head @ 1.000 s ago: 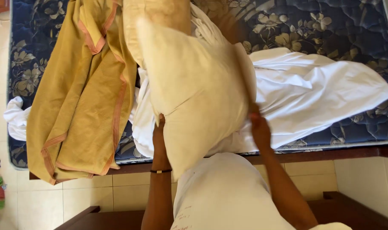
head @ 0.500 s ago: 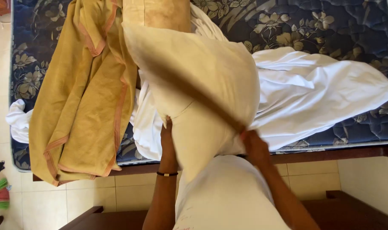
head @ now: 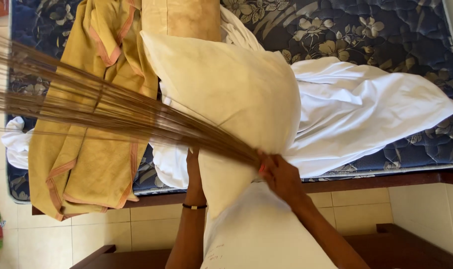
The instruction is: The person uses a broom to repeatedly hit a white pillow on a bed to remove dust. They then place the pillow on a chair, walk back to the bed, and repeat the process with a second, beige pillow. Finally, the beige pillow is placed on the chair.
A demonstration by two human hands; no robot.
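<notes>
While the cream pillow (head: 236, 94) stands upright over the bed edge, its lower end sits between both hands, the left hand (head: 193, 167) on its left side & the right hand (head: 279, 174) at its lower right corner. Left grip: fingers pressed flat vs. the pillow fabric, thumb side mostly hidden behind the broom bristles, so can't tell how far it closes round. Right grip: fingers (head: 264, 167) curled tight, pinching the handle end of a stick broom (head: 87, 107); bristles fan out up-left, across the pillow's lower left & over the mustard blanket (head: 82, 149).

Left forearm rises nearly vertical from bottom of view, black band (head: 194, 206) at the wrist, palm toward the pillow. Right forearm comes up diagonally from bottom right, wrist bent inward, knuckles facing the camera. Pillow's top leans away toward the mattress; below the hands pale cloth (head: 256, 234) hangs down close to the camera.

Round about: blue floral mattress (head: 376, 35) on a dark wood bed frame (head: 386, 182), rumpled white sheet (head: 366, 114) just right of the pillow & touching it, a 2nd tan pillow (head: 186, 17) behind at top. Pale tiled floor (head: 112, 229) below.
</notes>
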